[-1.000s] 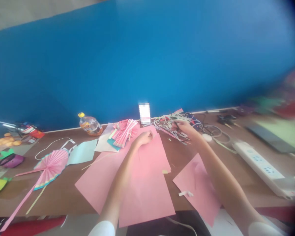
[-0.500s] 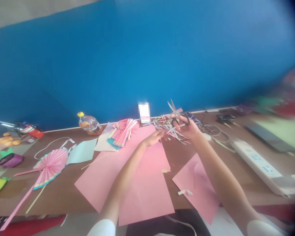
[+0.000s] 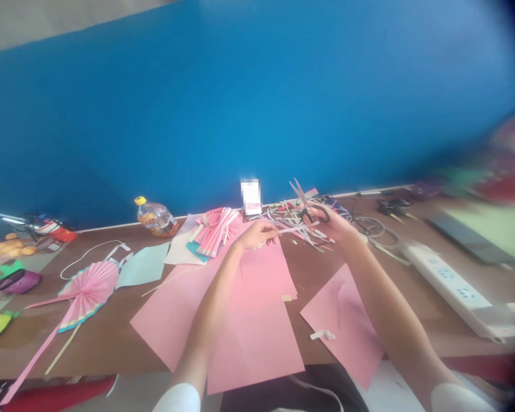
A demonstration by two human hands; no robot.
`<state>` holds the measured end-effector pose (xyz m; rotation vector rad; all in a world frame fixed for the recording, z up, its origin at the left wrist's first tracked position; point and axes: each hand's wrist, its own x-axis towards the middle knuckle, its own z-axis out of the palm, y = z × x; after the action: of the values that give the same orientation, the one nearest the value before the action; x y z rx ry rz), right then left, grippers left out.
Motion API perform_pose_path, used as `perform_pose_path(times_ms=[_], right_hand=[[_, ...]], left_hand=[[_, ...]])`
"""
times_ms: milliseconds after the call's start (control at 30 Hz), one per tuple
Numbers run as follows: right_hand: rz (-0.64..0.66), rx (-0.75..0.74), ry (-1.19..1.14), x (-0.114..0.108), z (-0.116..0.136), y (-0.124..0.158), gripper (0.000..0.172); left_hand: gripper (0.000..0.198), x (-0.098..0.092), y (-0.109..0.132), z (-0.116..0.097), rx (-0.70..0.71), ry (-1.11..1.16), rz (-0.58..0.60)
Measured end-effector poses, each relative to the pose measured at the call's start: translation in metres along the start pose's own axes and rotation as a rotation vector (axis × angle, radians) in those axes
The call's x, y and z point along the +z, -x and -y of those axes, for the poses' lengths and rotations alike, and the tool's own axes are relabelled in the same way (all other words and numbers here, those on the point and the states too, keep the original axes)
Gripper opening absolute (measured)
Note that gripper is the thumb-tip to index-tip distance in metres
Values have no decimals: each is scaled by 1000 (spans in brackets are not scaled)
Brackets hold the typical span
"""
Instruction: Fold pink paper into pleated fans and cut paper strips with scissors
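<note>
Near the far edge of the desk point(image 3: 313, 269), my left hand point(image 3: 261, 234) pinches a pale strip point(image 3: 292, 229) stretching toward my right hand point(image 3: 335, 223), which is wrapped round the scissors point(image 3: 301, 193). I judge I'm positioning the strip; cutting would call for it taut between parted blades.

Black-handled scissors point(image 3: 303, 197) of smooth silver metal; a narrow, pale paper strip point(image 3: 292, 229); flat, matt pink paper sheets point(image 3: 255, 349); a glossy, clear plastic bottle point(image 3: 157, 221); a smooth brown counter point(image 3: 115, 335).
</note>
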<state>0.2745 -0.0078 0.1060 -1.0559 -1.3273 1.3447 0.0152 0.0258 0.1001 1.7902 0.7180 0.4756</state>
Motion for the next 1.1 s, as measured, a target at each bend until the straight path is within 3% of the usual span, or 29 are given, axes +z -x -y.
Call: perform_pose_path(times_ms=[133, 533, 833, 933, 1100], right_hand=[[3, 7, -1, -2, -2, -1, 44], [103, 17, 19, -7, -16, -8, 40], [99, 26, 25, -8, -22, -12, 31], [-8, -21, 19, -8, -21, -14, 28], [-391, -168, -24, -13, -24, -22, 28]], left_hand=[[42, -13, 7, 0, -44, -34, 55], [43, -43, 23, 6, -234, -98, 55], [37, -46, 23, 11, -207, -129, -1], [32, -46, 20, 17, -184, -142, -62], [30, -49, 19, 28, -141, -132, -200]])
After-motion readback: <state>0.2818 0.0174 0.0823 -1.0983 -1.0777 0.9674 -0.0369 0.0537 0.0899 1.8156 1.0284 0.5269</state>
